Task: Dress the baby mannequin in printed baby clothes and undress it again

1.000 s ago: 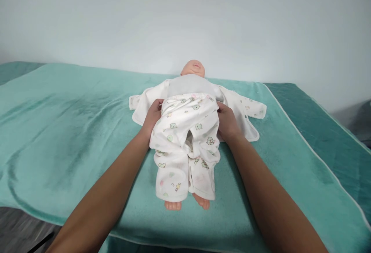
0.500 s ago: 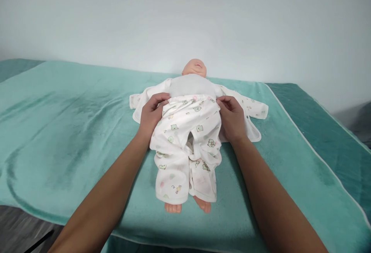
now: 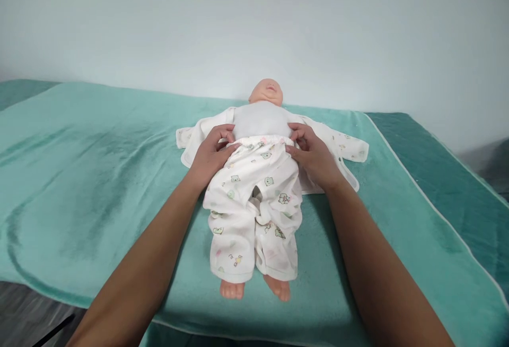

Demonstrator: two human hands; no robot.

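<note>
A baby doll (image 3: 260,119) lies on its back, its head away from me and bare feet toward me. It wears white trousers (image 3: 262,172) with a small green animal print. Under its torso a white long-sleeved baby jacket (image 3: 350,148) is spread open, with both sleeves out to the sides. My left hand (image 3: 214,153) is closed at the left end of the trousers' waistband, thumb on the cloth and fingers curled by the belly. At the waistband's right end, my right hand (image 3: 312,153) grips in the same way. Both hands partly hide the doll's sides.
A light green blanket (image 3: 99,177) with soft creases covers the table. Darker green cloth (image 3: 445,177) shows along the right side. Behind the doll's head stands a pale wall (image 3: 254,23). Grey floor (image 3: 27,310) appears at the lower left.
The waistband sits slightly lower on the belly, and the doll's feet reach a little nearer to me. My right hand has shifted inward, and both hands' fingers now lie above the waistband.
</note>
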